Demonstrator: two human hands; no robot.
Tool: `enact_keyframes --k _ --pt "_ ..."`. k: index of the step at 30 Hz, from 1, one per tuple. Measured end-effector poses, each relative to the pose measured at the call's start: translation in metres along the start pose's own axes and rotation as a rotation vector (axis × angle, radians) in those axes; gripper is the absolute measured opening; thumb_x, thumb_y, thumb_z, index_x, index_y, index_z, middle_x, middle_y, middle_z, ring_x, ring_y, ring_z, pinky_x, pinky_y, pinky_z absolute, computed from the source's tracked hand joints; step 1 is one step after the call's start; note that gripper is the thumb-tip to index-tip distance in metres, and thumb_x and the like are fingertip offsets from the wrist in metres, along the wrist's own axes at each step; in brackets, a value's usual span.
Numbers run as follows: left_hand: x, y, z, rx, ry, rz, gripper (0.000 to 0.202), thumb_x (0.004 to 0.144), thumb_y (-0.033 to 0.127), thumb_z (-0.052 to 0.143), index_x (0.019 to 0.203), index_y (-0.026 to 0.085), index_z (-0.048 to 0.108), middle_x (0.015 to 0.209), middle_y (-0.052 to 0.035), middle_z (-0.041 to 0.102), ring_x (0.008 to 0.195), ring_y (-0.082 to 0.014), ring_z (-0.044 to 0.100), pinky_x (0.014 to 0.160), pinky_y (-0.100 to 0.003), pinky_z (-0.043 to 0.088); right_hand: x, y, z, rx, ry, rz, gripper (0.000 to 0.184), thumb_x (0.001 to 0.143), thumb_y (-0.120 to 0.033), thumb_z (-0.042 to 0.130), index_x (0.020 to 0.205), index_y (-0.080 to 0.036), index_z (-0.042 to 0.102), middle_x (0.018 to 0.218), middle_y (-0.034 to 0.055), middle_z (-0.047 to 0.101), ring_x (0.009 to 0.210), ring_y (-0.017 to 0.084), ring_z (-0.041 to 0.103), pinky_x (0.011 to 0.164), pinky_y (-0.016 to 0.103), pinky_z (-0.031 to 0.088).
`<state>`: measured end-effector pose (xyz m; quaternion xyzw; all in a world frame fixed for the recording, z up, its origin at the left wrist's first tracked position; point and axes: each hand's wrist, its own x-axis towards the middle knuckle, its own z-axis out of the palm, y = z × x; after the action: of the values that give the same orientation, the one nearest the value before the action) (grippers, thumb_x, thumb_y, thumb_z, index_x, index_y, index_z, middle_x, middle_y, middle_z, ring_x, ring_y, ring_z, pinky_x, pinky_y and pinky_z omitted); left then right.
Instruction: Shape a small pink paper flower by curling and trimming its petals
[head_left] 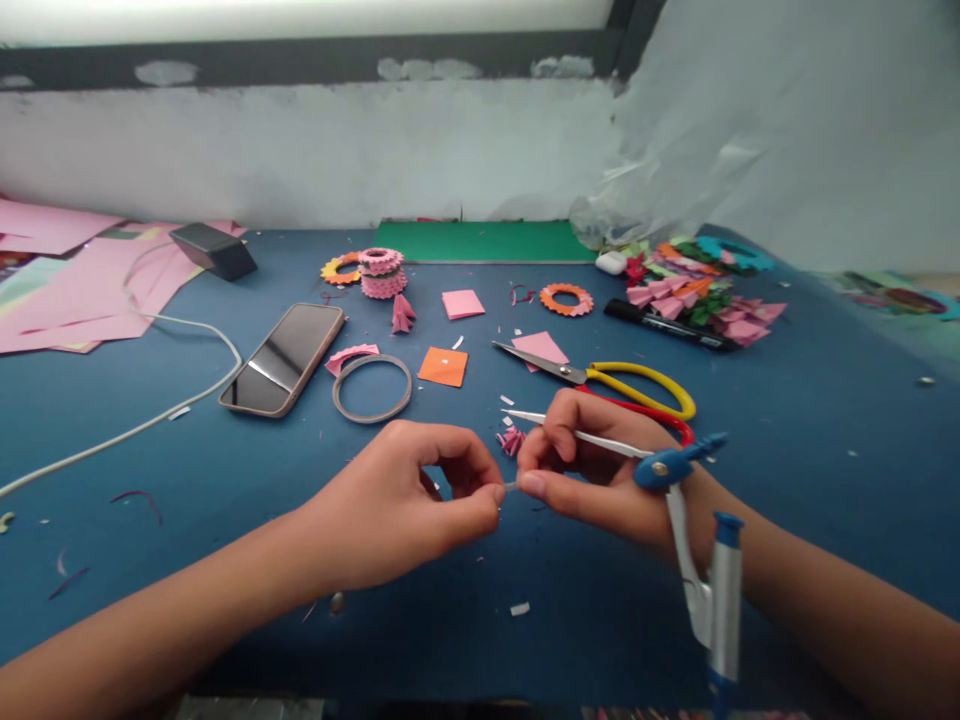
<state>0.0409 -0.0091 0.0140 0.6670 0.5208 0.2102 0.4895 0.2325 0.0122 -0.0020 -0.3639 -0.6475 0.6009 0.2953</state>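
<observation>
A drawing compass (pixel 694 520) with a blue hinge sits in your right hand (pixel 592 470), low and right of centre above the blue desk (pixel 825 420). One thin white leg runs leftward through your curled fingers (pixel 559 430) and its tip pokes out past them; the other leg hangs down over your wrist and ends in a blue and grey holder near the bottom edge. Your right thumb and forefinger are pressed together on a tiny pale piece (pixel 510 487), too small to identify. Your left hand (pixel 405 500) meets it from the other side, thumb and forefinger also pinched shut on that same piece, so the two hands almost touch at the fingertips. Just behind your right hand lie scissors (pixel 600 378) with yellow and red handles, blades pointing left, partly over a pink paper square (pixel 541 347). Farther left on the desk are an orange paper square (pixel 442 366), a grey ring (pixel 372 388) and a phone (pixel 283 358) lying face up, with a white cable (pixel 150 420) curving past it. Toward the back stand a stack of pink folded paper rings (pixel 382 272) and an orange paper ring (pixel 566 298). A black marker (pixel 667 326) and a heap of folded coloured paper pieces (pixel 697 285) lie at the back right. Small paper scraps dot the desk.
</observation>
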Motion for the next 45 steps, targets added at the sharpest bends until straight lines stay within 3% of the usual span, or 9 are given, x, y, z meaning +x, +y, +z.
enact_keyframes --k 8,17,24,29,33,38,45 --pt "0.004 -0.007 -0.009 -0.021 -0.009 0.046 0.017 0.080 0.034 0.061 0.080 0.020 0.071 0.068 0.0005 0.066 0.060 -0.0099 0.053 0.050 -0.018 0.040 0.002 0.005 -0.004 0.016 0.036 -0.005 0.030 0.078 -0.023 0.067 0.072 -0.021 0.038 0.077 -0.0017 0.057 0.069 0.010 0.054 0.062 0.022 0.046" --pt "0.008 -0.012 -0.015 0.167 0.065 0.103 0.019 0.082 0.033 0.058 0.085 0.021 0.073 0.073 -0.0006 0.070 0.062 -0.0125 0.057 0.053 -0.021 0.043 0.008 0.010 -0.011 -0.105 0.072 -0.028 0.032 0.077 -0.025 0.069 0.072 -0.021 0.038 0.079 -0.0012 0.058 0.070 0.011 0.056 0.064 0.023 0.048" --pt "0.017 -0.029 -0.007 0.381 0.181 0.177 0.020 0.084 0.030 0.052 0.090 0.020 0.069 0.088 -0.0037 0.070 0.071 -0.0160 0.060 0.061 -0.025 0.047 0.024 0.031 -0.032 -0.284 0.251 -0.156 0.031 0.076 -0.037 0.068 0.073 -0.021 0.041 0.081 0.0011 0.061 0.070 0.014 0.059 0.068 0.032 0.050" --pt "0.018 -0.033 -0.005 0.418 0.198 0.208 0.020 0.084 0.029 0.051 0.091 0.020 0.068 0.086 -0.0041 0.069 0.070 -0.0162 0.059 0.064 -0.027 0.047 0.028 0.039 -0.034 -0.267 0.232 -0.117 0.033 0.074 -0.040 0.069 0.077 -0.021 0.042 0.087 0.0028 0.063 0.073 0.017 0.062 0.068 0.033 0.051" --pt "0.019 -0.028 -0.003 0.358 0.198 0.183 0.023 0.085 0.032 0.051 0.091 0.018 0.068 0.082 -0.0042 0.069 0.065 -0.0149 0.057 0.060 -0.026 0.044 0.024 0.035 -0.025 -0.239 0.184 -0.047 0.030 0.080 -0.043 0.063 0.081 -0.021 0.044 0.088 0.0032 0.061 0.072 0.016 0.063 0.060 0.029 0.051" --pt "0.024 -0.022 0.009 0.120 0.144 0.063 0.040 0.083 0.044 0.054 0.111 0.017 0.059 0.072 -0.0023 0.067 0.057 -0.0142 0.056 0.049 -0.023 0.040 0.022 0.029 -0.016 -0.176 0.104 0.038 0.030 0.083 -0.048 0.057 0.083 -0.021 0.044 0.083 0.0032 0.063 0.073 0.016 0.064 0.058 0.027 0.053" --pt "0.028 -0.026 0.014 0.090 0.081 0.104 0.028 0.081 0.039 0.058 0.094 0.015 0.065 0.076 -0.0042 0.070 0.061 -0.0143 0.057 0.055 -0.024 0.042 0.024 0.032 -0.010 0.041 0.125 0.014 0.031 0.084 -0.048 0.057 0.080 -0.020 0.044 0.085 0.0031 0.064 0.073 0.014 0.065 0.067 0.029 0.059"
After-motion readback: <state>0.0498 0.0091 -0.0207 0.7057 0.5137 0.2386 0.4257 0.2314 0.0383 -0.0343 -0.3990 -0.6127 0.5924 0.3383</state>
